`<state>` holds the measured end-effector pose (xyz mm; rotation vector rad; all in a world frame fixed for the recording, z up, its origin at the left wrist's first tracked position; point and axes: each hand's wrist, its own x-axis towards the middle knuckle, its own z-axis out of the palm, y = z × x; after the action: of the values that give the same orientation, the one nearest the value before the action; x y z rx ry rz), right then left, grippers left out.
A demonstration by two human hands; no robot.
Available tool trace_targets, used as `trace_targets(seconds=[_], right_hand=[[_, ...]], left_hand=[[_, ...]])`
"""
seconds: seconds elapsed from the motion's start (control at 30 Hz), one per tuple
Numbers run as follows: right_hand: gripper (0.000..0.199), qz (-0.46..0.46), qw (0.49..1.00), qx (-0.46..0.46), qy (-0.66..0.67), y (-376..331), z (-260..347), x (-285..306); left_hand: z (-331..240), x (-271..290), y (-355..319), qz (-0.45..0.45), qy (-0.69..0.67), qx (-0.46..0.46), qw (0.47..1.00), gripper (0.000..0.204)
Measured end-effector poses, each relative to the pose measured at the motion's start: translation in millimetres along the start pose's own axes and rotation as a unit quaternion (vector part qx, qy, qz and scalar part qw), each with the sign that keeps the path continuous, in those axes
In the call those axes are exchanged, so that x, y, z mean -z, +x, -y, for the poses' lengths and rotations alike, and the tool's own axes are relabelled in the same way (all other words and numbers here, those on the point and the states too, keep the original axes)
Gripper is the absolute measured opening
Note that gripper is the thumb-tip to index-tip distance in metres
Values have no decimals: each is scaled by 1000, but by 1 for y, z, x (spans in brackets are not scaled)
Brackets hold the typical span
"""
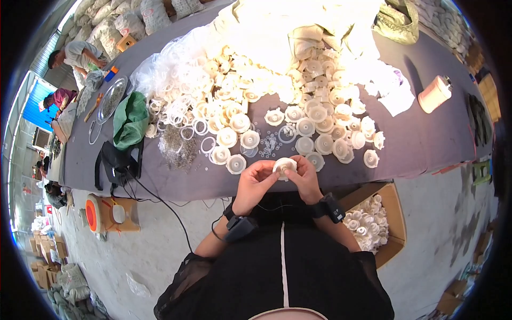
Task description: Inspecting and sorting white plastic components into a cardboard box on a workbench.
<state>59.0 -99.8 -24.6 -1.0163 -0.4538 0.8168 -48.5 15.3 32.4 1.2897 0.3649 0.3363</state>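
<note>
One round, cream-coloured plastic part [284,165], smooth with a raised centre, sits between the left hand [255,185] and the right hand [306,182], above the tabletop's [421,133] near edge; each hand's grip is clamped on its rim by thumb and fingers. Around it, soft grey cloth covers the tabletop, carrying heaped matching parts [317,113], thin white rings [201,127], a tangled mound of fine metal pieces [178,151] and crumpled green fabric [130,121]. Loose parts crowd just beyond the fingertips, while a cardboard box [395,226] of similar pieces stands below at right. The held part's broad face points up toward the head camera; being disc-like, it shows no clear long axis.
</note>
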Motion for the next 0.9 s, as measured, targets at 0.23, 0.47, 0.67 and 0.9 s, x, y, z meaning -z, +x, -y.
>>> trace_targets(seconds=[0.23,0.47,0.67,0.9], right_hand=[[23,-33,991,-62,115,-11,-4,2],[23,-73,988,-62,122,-16,-14,15],[20,-67,990,-25,119,-20,-4,21],[20,-157,983,49,77,-23,4,24]], left_hand=[[7,-6,3,7,158,-11,987,18],[14,-15,14,18,105,37,994,18],[3,-27,25,64,260,-32,963,17],[42,-14,74,16,264,-100,959,13]])
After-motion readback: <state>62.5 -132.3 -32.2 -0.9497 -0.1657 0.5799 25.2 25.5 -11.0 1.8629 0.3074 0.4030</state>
